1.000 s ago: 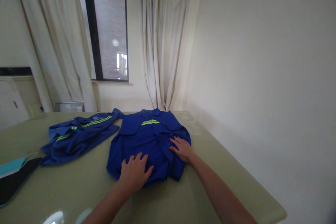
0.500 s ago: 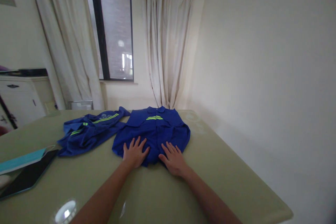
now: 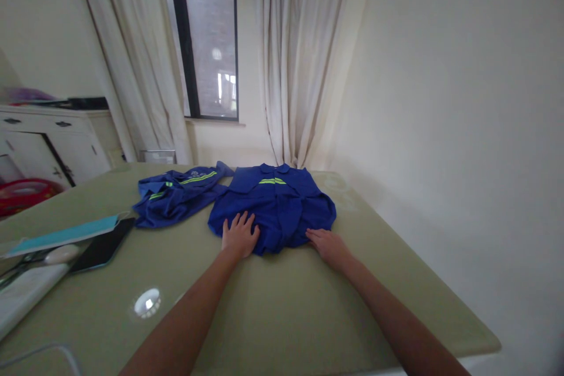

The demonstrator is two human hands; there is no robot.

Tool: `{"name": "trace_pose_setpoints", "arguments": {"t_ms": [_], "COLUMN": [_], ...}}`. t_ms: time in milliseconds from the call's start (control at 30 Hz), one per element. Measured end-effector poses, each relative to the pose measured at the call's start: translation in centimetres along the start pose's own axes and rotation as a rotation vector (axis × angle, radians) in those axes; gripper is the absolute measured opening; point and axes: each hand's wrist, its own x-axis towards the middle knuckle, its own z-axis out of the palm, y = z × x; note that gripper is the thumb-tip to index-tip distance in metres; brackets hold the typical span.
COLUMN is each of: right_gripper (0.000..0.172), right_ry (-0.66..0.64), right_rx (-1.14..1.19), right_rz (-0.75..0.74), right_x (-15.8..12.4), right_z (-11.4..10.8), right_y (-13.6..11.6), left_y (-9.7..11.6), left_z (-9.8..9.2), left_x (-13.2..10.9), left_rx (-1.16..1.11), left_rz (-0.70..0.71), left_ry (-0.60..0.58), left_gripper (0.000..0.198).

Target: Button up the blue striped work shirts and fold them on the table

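Observation:
A folded blue work shirt (image 3: 275, 202) with yellow-green reflective stripes lies on the olive-green table (image 3: 286, 305), collar toward the window. My left hand (image 3: 239, 235) lies flat on its near left edge, fingers spread. My right hand (image 3: 328, 245) rests flat at its near right edge, fingertips touching the cloth. A second blue garment (image 3: 176, 195) with the same stripes lies rumpled just left of the shirt.
At the table's left lie a black phone (image 3: 103, 245), a light blue face mask (image 3: 61, 235) and a white object (image 3: 26, 288). A white cabinet (image 3: 53, 141) stands at the left. Curtains and a dark window are behind the table; a plain wall runs along the right.
Both hands slid back toward me across the folded shirt, from its middle to its near edge. The right hand has moved out to the right corner. The camera has shifted left.

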Motion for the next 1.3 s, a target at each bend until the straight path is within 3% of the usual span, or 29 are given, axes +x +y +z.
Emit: {"name": "trace_pose_setpoints", "arguments": {"t_ms": [133, 200, 300, 367, 467, 567, 633, 833, 933, 1033, 1167, 1300], "right_gripper": [0.043, 0.059, 0.071, 0.064, 0.050, 0.057, 0.049, 0.027, 0.025, 0.027, 0.025, 0.024], "right_ry": [-0.001, -0.013, 0.063, 0.143, 0.177, 0.095, 0.079, 0.169, 0.243, 0.347, 0.470, 0.461], "right_rx": [-0.049, -0.052, 0.010, 0.047, 0.121, 0.074, 0.033, 0.066, 0.184, 0.372, 0.537, 0.646], "right_rz": [0.180, 0.372, 0.487, 0.364, 0.152, 0.086, 0.102, 0.201, 0.215, 0.213, 0.234, 0.276], "right_x": [-3.6, -4.8, -4.6, -3.2, 0.0, 3.0, 4.3, 4.9, 4.5, 4.6, 5.3, 5.7], "right_z": [-3.4, -5.5, -7.2, -6.6, -3.8, -0.9, 0.4, 1.7, 2.2, 2.9, 3.6, 3.6], "right_y": [3.5, 4.4, 2.9, -0.2, -5.9, -10.2, -11.5, -10.7, -9.8, -9.1, -8.6, -8.4], "left_y": [0.3, 0.5, 0.7, 0.7, 0.4, -0.5, -1.2, -1.7, -0.6, 1.1, 2.4, 1.8], "left_z": [-0.2, -0.3, -0.6, -0.6, -0.5, -0.3, -0.3, -1.0, -1.9, -2.8, -2.9, -2.0], "left_x": [-0.3, -0.4, -0.3, -0.3, -0.3, 0.0, 0.3, 0.4, -1.1, -2.9, -3.7, -3.3], "left_rx": [-0.018, -0.029, -0.058, -0.083, -0.098, -0.084, -0.070, -0.065, -0.173, -0.347, -0.360, -0.373], "left_rz": [-0.021, -0.020, 0.067, 0.183, 0.284, 0.252, 0.212, 0.179, 0.349, 0.524, 0.508, 0.561], "left_ry": [0.042, 0.058, 0.042, -0.012, -0.094, -0.113, -0.100, -0.013, 0.050, 0.090, 0.027, 0.020], "left_gripper": [0.051, 0.051, 0.051, 0.050, 0.051, 0.053, 0.055, 0.055, 0.056, 0.041, 0.022, 0.041]}}
